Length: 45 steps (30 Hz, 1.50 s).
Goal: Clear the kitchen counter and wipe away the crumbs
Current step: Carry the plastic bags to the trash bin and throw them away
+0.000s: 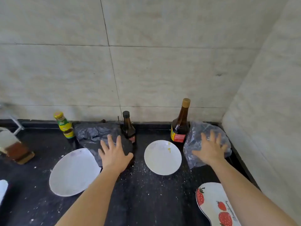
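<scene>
Clearing step, nothing lifted yet. Left hand [114, 154] spread flat over dark plastic bag [96, 132], right hand [210, 149] spread on clear plastic bag [202, 129]; neither gripping. Crumbs [143, 168] scattered on black surface [146, 201] between plates. Next probably: scrunch bags, bin them, wipe later.
</scene>
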Each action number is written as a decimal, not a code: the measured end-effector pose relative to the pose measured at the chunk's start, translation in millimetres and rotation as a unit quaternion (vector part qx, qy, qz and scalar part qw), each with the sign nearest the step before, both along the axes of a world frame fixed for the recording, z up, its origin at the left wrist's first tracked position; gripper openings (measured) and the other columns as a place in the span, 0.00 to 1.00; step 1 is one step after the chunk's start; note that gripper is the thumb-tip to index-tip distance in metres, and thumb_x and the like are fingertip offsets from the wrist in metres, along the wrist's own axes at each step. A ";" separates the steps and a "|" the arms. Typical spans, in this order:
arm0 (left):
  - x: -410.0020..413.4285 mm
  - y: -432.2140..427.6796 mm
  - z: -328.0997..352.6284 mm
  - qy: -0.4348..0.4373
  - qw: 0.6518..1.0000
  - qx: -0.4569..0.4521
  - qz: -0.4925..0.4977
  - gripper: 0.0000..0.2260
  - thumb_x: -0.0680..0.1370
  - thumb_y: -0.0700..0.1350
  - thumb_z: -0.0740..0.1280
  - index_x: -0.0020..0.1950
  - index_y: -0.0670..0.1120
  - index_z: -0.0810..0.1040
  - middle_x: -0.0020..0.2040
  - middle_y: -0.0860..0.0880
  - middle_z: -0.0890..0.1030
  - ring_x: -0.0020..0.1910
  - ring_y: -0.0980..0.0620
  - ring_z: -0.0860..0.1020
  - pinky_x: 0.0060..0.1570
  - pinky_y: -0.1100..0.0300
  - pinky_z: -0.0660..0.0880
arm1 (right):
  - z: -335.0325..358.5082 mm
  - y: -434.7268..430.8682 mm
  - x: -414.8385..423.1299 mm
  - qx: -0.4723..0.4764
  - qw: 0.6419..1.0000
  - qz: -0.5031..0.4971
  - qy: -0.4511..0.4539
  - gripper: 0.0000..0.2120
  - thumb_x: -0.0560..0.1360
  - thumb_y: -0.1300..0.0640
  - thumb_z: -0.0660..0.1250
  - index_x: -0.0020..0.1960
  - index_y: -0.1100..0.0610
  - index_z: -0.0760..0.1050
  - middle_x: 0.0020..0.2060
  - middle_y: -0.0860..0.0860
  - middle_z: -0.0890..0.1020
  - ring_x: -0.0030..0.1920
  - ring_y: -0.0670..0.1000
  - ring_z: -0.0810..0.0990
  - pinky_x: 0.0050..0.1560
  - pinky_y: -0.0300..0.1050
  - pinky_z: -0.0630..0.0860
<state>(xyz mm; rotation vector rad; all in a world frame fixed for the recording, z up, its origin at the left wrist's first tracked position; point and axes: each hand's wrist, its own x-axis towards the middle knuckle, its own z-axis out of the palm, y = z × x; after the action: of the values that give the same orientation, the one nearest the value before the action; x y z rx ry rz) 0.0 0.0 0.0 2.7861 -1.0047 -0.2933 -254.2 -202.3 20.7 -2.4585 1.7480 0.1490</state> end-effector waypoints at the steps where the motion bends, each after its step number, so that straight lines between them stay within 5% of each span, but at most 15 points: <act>1: 9.8 -6.6 -5.1 -0.009 1.000 0.022 0.015 0.41 0.72 0.65 0.61 0.77 0.53 0.42 0.77 0.42 0.39 0.74 0.33 0.40 0.70 0.36 0.48 | -5.8 -10.7 5.7 0.009 0.999 -0.032 0.015 0.44 0.71 0.35 0.65 0.77 0.50 0.48 0.77 0.57 0.42 0.75 0.65 0.40 0.70 0.69 0.48; 6: 45.9 -34.4 -42.6 0.016 0.997 0.026 0.067 0.46 0.69 0.68 0.62 0.74 0.60 0.33 0.75 0.42 0.32 0.72 0.29 0.37 0.68 0.33 0.46 | -38.4 -51.9 30.1 0.089 0.978 -0.186 -0.041 0.55 0.64 0.30 0.69 0.77 0.48 0.40 0.76 0.58 0.37 0.74 0.69 0.40 0.65 0.76 0.49; 10: 61.4 -44.1 -64.4 0.038 0.996 0.055 0.059 0.49 0.69 0.61 0.68 0.73 0.62 0.32 0.75 0.41 0.32 0.72 0.29 0.47 0.66 0.37 0.61 | -72.2 -61.4 38.8 0.145 0.957 -0.234 -0.095 0.58 0.63 0.35 0.74 0.77 0.46 0.37 0.76 0.60 0.40 0.74 0.68 0.46 0.68 0.68 0.55; 13: 70.3 -45.7 -73.7 0.047 0.996 0.049 0.061 0.49 0.71 0.47 0.70 0.73 0.61 0.32 0.75 0.37 0.42 0.65 0.33 0.64 0.55 0.45 0.72 | -98.6 -57.9 43.8 0.132 0.954 -0.250 -0.101 0.51 0.67 0.44 0.74 0.77 0.56 0.46 0.74 0.64 0.54 0.72 0.67 0.56 0.67 0.62 0.63; 16: 81.0 -45.5 -76.7 0.069 0.994 0.043 0.077 0.46 0.73 0.38 0.66 0.74 0.57 0.32 0.64 0.36 0.63 0.55 0.36 0.74 0.48 0.48 0.73 | -109.3 -56.2 41.9 0.110 0.959 -0.239 -0.100 0.29 0.72 0.53 0.71 0.67 0.66 0.67 0.62 0.67 0.72 0.61 0.66 0.72 0.57 0.56 0.73; 18: 90.9 -43.2 -75.0 0.080 0.992 0.048 0.082 0.36 0.75 0.36 0.62 0.77 0.51 0.45 0.61 0.37 0.68 0.53 0.37 0.75 0.47 0.48 0.72 | -106.2 -55.6 41.6 0.095 0.963 -0.226 -0.107 0.17 0.74 0.57 0.68 0.59 0.67 0.74 0.55 0.67 0.77 0.55 0.66 0.77 0.51 0.53 0.74; 21: 101.7 -37.8 -64.3 0.078 0.991 -0.022 0.109 0.16 0.76 0.34 0.57 0.63 0.42 0.71 0.60 0.39 0.66 0.42 0.39 0.72 0.45 0.49 0.70 | -90.2 -55.4 40.9 0.031 0.962 -0.233 -0.138 0.13 0.75 0.59 0.64 0.56 0.67 0.76 0.52 0.68 0.79 0.53 0.67 0.78 0.47 0.53 0.74; 28: 92.5 -27.1 -7.3 0.062 0.932 -0.289 0.209 0.16 0.76 0.32 0.55 0.60 0.39 0.73 0.61 0.38 0.64 0.43 0.37 0.72 0.48 0.50 0.70 | -39.0 -43.3 32.2 -0.097 0.915 -0.270 -0.284 0.14 0.73 0.59 0.68 0.54 0.68 0.76 0.49 0.69 0.80 0.50 0.69 0.79 0.47 0.57 0.75; 38: 29.3 46.8 60.2 0.050 0.865 -0.446 0.225 0.16 0.75 0.30 0.55 0.58 0.39 0.74 0.61 0.38 0.65 0.47 0.46 0.67 0.48 0.59 0.64 | -4.4 51.3 23.9 -0.041 0.901 -0.141 -0.408 0.04 0.72 0.59 0.66 0.40 0.59 0.76 0.36 0.55 0.78 0.37 0.57 0.75 0.39 0.46 0.70; 45: -24.6 124.5 108.2 0.024 0.841 -0.478 0.252 0.14 0.75 0.31 0.55 0.55 0.39 0.76 0.53 0.43 0.66 0.47 0.47 0.69 0.49 0.62 0.63 | 17.8 131.7 6.3 0.009 0.899 -0.015 -0.438 0.07 0.76 0.57 0.65 0.45 0.60 0.78 0.37 0.52 0.79 0.37 0.51 0.77 0.35 0.41 0.69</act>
<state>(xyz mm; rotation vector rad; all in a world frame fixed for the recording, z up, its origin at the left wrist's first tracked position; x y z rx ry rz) -24.6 124.5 108.2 1.9596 -0.2206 0.1812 -247.8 -70.7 38.5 -1.9552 1.3285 -0.8107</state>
